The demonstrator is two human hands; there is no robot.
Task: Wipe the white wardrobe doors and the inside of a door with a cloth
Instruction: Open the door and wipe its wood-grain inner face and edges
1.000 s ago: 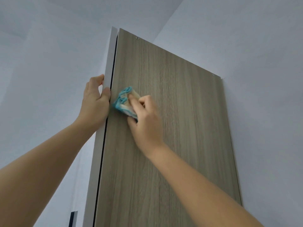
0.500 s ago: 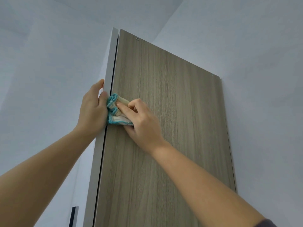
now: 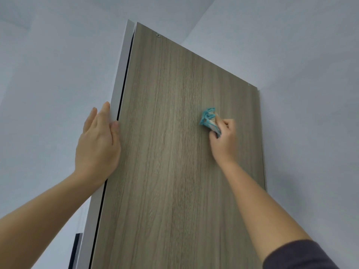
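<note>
Door (image 3: 165, 162) open, wood-grain inner face toward camera, white edge (image 3: 121, 80) on its left. Right grip (image 3: 223, 136) clenched round the teal-and-cream cloth (image 3: 208, 119), pressed on the panel's upper right. Left grip (image 3: 97, 140) released: fingers flat on white edge, thumb on wood grain. Pale walls (image 3: 310, 94), ceiling (image 3: 165, 8).

A single wide-angle camera sits on the person's head and tilts steeply upward, facing the wood-grain door panel (image 3: 165, 171) almost square on. It is close enough that both hands reach the surface. The panel fills the middle of the frame and narrows toward its top edge, with white wall (image 3: 310, 94) to the right. The left hand (image 3: 97, 144) and right hand (image 3: 223, 140) rise from the bottom corners.
</note>
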